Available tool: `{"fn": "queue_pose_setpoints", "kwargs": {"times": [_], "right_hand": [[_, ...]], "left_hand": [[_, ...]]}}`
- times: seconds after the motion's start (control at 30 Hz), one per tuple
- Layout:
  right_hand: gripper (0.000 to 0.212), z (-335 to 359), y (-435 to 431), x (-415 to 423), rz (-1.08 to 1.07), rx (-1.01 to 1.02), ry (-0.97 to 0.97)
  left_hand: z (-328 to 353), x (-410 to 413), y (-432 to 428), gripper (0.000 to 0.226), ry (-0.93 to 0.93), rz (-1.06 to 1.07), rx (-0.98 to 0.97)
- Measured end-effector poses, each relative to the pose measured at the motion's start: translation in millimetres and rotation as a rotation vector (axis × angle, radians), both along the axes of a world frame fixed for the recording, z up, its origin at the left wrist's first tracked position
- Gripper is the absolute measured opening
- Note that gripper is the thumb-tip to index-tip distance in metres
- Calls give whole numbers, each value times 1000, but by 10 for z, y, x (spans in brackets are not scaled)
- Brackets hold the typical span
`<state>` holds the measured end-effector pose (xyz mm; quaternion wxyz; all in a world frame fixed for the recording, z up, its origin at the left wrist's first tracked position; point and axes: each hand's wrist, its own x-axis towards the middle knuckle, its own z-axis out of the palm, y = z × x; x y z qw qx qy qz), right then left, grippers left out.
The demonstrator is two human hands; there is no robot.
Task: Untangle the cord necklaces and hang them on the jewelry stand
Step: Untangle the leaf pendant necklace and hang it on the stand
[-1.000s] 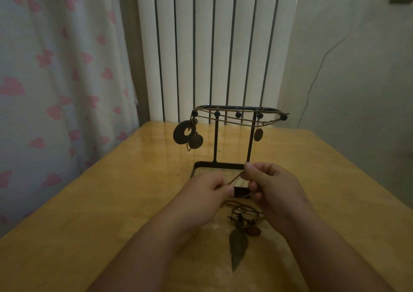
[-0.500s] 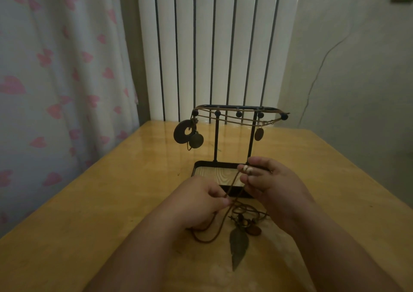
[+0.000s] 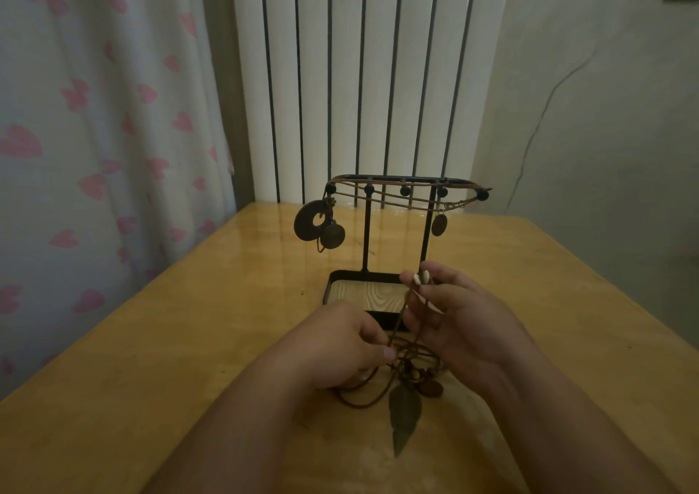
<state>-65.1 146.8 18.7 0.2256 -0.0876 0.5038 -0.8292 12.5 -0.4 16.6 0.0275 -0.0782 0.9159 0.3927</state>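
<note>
Head view, nearest us: a dark leaf pendant (image 3: pixel 404 414) lies flat on the wooden table (image 3: pixel 170 361), with the tangled cord necklaces (image 3: pixel 414 367) bunched just beyond it, between our wrists. Our left hand (image 3: pixel 340 346) is curled tight, thumb and forefinger pinching one cord low beside the tangle. Our right hand (image 3: pixel 465 323) sits higher, pinching a strand at two pale beads (image 3: pixel 421 277), so the cord runs taut between both hands. Beyond them is the jewelry stand (image 3: pixel 365 236), with hung necklaces (image 3: pixel 401 201) draped along its top bar. A second ago the right hand pinched lower and no beads showed.
</note>
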Motion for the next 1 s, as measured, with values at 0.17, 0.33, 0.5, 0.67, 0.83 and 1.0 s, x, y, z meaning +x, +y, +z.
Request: {"fn": "queue_pose_setpoints", "kwargs": {"times": [0.17,0.33,0.5,0.67,0.83,1.0], "right_hand": [[29,13,-2,26,-13,34,28],[26,37,-10,57,-9,144,53],[20,28,-15,98,-6,448,266],[18,-8,-95,130,-105,773,611],[13,-32,-87,118,-119,836,719],[14,-28,-86,100,-146,774,666]], "left_hand": [[2,5,-24,15,-3,13,-1],[42,-8,-49,26,191,242,218],[58,-34,15,28,443,284,283],[30,-37,-7,38,411,144,179],[-21,-43,-34,33,351,91,105],[-26,-46,-27,32,355,88,59]]}}
